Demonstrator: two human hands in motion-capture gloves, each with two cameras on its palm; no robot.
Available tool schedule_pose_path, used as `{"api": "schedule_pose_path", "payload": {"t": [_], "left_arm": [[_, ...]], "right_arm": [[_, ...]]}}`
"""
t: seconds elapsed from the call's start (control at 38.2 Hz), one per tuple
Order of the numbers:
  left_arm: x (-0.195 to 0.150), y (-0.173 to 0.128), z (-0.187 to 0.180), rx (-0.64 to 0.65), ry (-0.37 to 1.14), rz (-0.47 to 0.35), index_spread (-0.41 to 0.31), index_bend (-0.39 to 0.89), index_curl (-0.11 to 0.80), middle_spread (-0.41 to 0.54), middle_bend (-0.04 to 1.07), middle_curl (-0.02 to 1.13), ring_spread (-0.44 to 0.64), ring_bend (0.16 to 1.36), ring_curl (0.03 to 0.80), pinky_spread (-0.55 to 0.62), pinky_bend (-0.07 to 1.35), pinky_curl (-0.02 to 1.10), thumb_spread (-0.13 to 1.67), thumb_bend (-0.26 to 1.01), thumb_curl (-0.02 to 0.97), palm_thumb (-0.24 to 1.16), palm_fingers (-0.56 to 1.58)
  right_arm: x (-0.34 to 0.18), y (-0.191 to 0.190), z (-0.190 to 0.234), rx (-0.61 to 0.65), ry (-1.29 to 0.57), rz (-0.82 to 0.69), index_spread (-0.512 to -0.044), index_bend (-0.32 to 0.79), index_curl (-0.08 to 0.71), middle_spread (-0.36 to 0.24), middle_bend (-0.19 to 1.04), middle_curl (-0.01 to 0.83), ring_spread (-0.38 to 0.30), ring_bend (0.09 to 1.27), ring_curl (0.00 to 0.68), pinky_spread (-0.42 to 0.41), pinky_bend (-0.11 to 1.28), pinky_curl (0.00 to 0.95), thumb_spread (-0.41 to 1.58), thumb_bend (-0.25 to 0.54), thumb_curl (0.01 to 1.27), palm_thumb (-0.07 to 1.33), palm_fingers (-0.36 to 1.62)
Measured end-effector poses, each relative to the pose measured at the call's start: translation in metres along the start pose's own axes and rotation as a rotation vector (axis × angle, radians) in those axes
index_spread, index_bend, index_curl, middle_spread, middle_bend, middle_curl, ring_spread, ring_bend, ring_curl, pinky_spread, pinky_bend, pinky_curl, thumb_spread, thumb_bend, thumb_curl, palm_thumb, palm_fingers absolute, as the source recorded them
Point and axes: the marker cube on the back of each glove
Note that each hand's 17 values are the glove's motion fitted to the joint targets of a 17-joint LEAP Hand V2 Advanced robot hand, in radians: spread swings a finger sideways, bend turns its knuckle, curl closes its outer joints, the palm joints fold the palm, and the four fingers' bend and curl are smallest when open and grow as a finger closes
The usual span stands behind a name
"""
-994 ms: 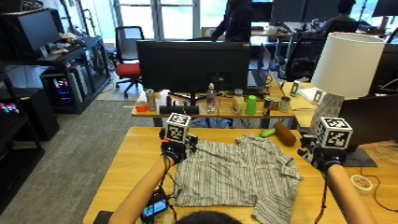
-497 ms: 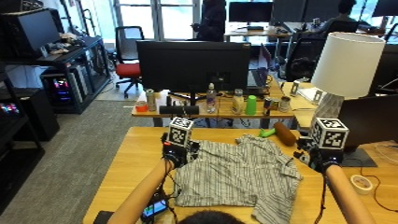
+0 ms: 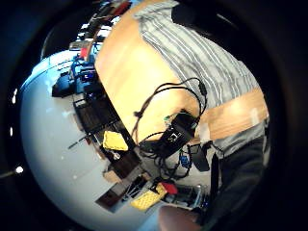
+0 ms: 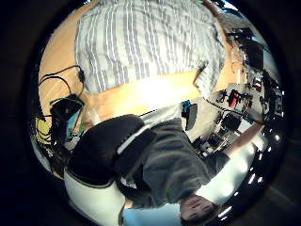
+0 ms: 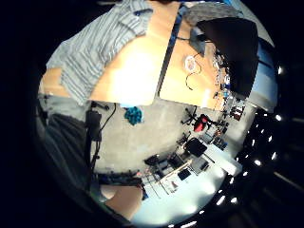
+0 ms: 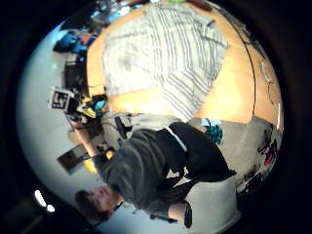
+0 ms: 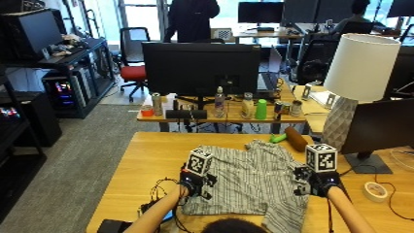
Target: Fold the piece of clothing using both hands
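Outside view shows the striped shirt (image 7: 249, 182) spread flat on the wooden table (image 7: 129, 170), low centre of frame, collar pointing away from me. My left hand (image 7: 194, 183) sits at its left edge, my right hand (image 7: 318, 184) at its right edge, equally near. Whether either hand's fingers grip cloth, I cannot tell.

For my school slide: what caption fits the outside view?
A person's gloved hands hover at either side of a striped shirt spread on a wooden table.
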Motion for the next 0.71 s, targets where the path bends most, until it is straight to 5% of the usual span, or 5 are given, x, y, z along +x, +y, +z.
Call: {"api": "schedule_pose_path", "payload": {"t": [0.29,0.55,0.63,0.71], "left_arm": [[0.011,-0.032,0.078,-0.144,0.142,0.02,-0.018,0.11,0.168,0.371,0.17,0.16,0.46,0.69,0.262,0.4,0.83,0.38,0.98,0.02,0.22,0.22,-0.04],[0.004,-0.055,0.121,-0.138,0.017,-0.059,0.0,0.11,0.173,0.34,0.19,0.19,0.41,0.77,0.287,0.4,0.8,0.37,1.07,0.04,0.249,0.37,0.0],[0.005,-0.057,0.125,-0.127,-0.019,-0.067,0.01,0.1,0.17,0.306,0.22,0.21,0.32,0.83,0.305,0.25,0.71,0.35,1.09,0.03,0.252,0.38,0.03],[0.006,-0.061,0.132,-0.136,-0.037,-0.081,0.007,0.01,0.133,0.27,0.17,0.2,0.21,0.85,0.308,0.01,0.88,0.38,1.11,0.02,0.253,0.4,0.2]], "right_arm": [[-0.013,-0.032,0.085,-0.149,-0.017,-0.087,-0.402,0.1,0.181,-0.051,0.2,0.312,0.117,0.41,0.278,0.267,0.61,0.364,1.09,-0.012,0.24,0.47,0.09],[-0.022,-0.062,0.161,-0.262,0.006,-0.108,-0.405,0.11,0.175,-0.05,0.21,0.328,0.116,0.43,0.287,0.27,0.63,0.364,1.08,-0.017,0.25,0.5,0.08],[-0.021,-0.071,0.179,-0.285,0.053,-0.096,-0.401,0.09,0.165,-0.05,0.19,0.327,0.103,0.46,0.294,0.261,0.64,0.365,1.07,-0.02,0.26,0.5,0.11],[-0.015,-0.086,0.198,-0.291,0.109,-0.061,-0.399,0.08,0.155,-0.046,0.2,0.332,0.086,0.5,0.306,0.246,0.67,0.372,1.07,-0.018,0.26,0.51,0.15]]}}
